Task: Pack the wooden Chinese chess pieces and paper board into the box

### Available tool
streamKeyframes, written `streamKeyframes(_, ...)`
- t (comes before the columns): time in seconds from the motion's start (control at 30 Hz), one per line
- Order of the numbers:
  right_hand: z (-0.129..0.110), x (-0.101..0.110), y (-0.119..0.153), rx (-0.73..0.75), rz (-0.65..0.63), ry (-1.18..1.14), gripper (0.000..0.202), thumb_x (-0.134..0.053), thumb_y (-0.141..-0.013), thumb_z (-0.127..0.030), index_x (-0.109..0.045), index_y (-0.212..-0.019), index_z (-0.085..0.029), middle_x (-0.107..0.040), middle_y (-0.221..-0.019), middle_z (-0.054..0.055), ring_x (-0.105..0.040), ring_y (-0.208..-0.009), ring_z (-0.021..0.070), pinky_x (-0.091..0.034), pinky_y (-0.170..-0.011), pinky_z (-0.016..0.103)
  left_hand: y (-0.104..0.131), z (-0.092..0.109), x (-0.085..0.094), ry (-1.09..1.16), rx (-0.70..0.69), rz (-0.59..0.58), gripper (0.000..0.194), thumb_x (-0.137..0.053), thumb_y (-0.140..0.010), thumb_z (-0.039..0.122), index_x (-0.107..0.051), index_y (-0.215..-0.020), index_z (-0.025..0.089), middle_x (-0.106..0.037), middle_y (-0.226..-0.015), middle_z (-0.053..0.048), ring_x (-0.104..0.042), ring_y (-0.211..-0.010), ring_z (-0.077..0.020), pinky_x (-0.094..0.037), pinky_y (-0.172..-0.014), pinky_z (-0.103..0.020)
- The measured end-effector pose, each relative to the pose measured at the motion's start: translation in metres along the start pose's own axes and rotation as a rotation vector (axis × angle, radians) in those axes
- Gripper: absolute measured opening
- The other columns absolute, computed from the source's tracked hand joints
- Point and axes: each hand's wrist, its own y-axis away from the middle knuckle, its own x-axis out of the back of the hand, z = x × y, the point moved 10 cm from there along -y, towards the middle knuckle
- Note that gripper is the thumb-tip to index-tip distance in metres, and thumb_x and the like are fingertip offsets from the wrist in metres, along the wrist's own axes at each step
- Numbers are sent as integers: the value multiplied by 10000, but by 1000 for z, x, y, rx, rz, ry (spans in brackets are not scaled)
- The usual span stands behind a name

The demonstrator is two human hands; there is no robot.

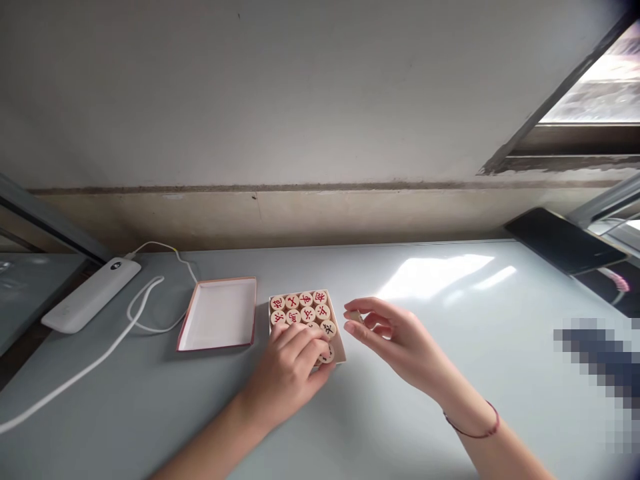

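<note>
An open square box point(341, 347) on the desk holds rows of round wooden Chinese chess pieces point(307, 314), with red characters at the far side and black ones nearer. My left hand point(295, 357) lies over the box's near part and covers several pieces. Between its thumb and forefinger is a Chinese chess piece point(327, 354) with a black marking, at the near right corner. Just right of the box, my right hand point(393, 333) pinches another Chinese chess piece point(355, 315) between thumb and fingertips, seen nearly edge-on.
The box lid point(223, 315) lies inside-up left of the box. Farther left are a white power bank point(93, 293) and its white cable point(107, 357). A black phone point(563, 240) is at the far right, by the wall. Sunlight falls on the grey desk point(400, 427).
</note>
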Motion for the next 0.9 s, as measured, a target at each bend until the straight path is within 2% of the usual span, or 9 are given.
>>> streamKeyframes(0.3,-6,-8,0,43,-34,50,287,-525,-866,-463,-631,-984,-224,-656,-878,41,-552,-618,117,-514,-525,255,-1,4,-15,-61,-25,-70,88,-638,-839,249,-584,-788,201,-675,-958,7,-578,-867,-163,-364,-741,-322)
streamKeyframes(0.43,-8,-12,0,87,-57,83,240,-520,-875,-415,-629,-969,-223,-639,-831,34,-558,-620,120,-530,-552,267,2,2,-17,-116,-28,-98,138,-661,-814,319,-621,-889,210,-657,-1015,-18,-552,-900,-196,-368,-761,-354)
streamKeyframes(0.57,-14,-20,4,163,-121,129,197,-483,-885,-296,-616,-1018,-236,-579,-1093,71,-606,-713,115,-568,-663,293,5,0,-20,-145,-23,-150,204,-675,-787,323,-628,-963,231,-643,-1065,-24,-534,-946,-215,-372,-780,-368)
streamKeyframes(0.63,-15,-24,7,174,-151,199,214,-470,-877,-235,-608,-1039,-250,-544,-1133,68,-611,-704,104,-565,-670,294,5,-2,-18,-143,-15,-156,206,-672,-781,325,-622,-955,228,-638,-1074,-27,-529,-962,-220,-370,-789,-372)
streamKeyframes(0.77,-18,-34,12,196,-213,344,252,-502,-825,-144,-582,-1029,-269,-574,-975,27,-598,-683,111,-526,-604,265,6,-11,-10,-136,33,-133,238,-678,-761,360,-602,-931,212,-632,-1091,-43,-525,-1001,-240,-365,-813,-380)
streamKeyframes(0.9,-17,-41,13,210,-227,436,125,-533,-839,-185,-559,-943,-249,-582,-878,0,-517,-544,83,-475,-542,248,7,-15,-9,-131,45,-137,261,-684,-752,366,-590,-946,218,-626,-1112,-46,-522,-1033,-244,-362,-834,-379)
